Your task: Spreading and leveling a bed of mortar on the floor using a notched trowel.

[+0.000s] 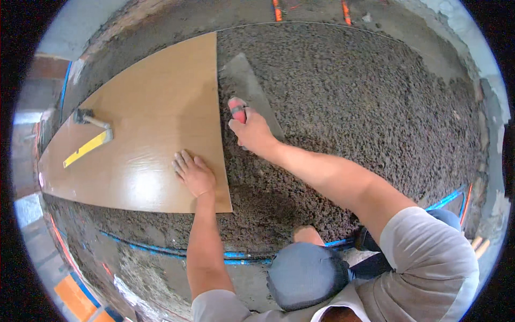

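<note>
My left hand (194, 174) lies flat on a large glossy tan tile (139, 96), near its right edge, with the fingers stretched out. The tile rests on a bed of dark, crumbly mortar (343, 102). Just beyond that right edge, my right hand (255, 131) is closed around the red handle of a flat steel trowel (244, 75). Its grey blade sits over the mortar and points away from me; whether it presses in cannot be told. On the tile's left part lie a yellow spirit level (86, 149) and a mallet-like tool (85, 116) with a dark head and pale handle.
Blue pipes (241, 258) run along the floor on my near side, close to my knee (306, 276). Orange tubes (277, 11) show at the far side, where a thin string crosses. A rough wall (491, 134) bounds the right. Orange objects (75, 295) stand lower left.
</note>
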Demonstrator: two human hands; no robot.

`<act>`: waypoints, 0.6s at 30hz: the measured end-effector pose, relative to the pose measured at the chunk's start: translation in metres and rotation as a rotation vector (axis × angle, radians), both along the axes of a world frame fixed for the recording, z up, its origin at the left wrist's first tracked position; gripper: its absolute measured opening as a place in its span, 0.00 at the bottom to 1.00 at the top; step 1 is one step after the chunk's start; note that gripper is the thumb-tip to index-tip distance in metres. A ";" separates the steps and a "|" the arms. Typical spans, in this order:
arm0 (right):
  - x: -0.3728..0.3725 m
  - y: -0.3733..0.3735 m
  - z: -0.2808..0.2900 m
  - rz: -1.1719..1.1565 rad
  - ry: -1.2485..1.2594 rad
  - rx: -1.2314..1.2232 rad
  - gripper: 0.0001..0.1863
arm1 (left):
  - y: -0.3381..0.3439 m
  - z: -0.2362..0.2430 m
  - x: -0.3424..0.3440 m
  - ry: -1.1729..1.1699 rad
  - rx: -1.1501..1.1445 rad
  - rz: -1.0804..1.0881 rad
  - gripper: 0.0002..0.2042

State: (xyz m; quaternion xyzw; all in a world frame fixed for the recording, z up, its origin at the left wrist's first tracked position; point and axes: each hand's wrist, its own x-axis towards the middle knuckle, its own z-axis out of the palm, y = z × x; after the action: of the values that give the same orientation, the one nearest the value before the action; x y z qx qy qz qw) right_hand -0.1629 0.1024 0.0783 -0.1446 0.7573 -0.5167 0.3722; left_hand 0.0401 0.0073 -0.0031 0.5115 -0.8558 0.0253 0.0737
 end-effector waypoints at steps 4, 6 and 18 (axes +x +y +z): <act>-0.057 0.039 -0.012 0.097 0.260 0.085 0.14 | -0.006 -0.002 0.006 0.018 -0.023 0.016 0.24; -0.102 0.069 -0.008 0.042 0.185 0.094 0.15 | -0.004 0.005 -0.004 0.010 0.014 0.015 0.24; -0.191 0.082 -0.011 -0.288 -0.020 -0.059 0.14 | 0.002 0.007 -0.007 0.026 0.067 0.000 0.25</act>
State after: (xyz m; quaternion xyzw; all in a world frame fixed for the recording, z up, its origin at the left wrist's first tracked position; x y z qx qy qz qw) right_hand -0.3542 0.1842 0.0674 -0.0399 0.7510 -0.5882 0.2974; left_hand 0.0332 0.0094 0.0038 0.5139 -0.8551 -0.0099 0.0675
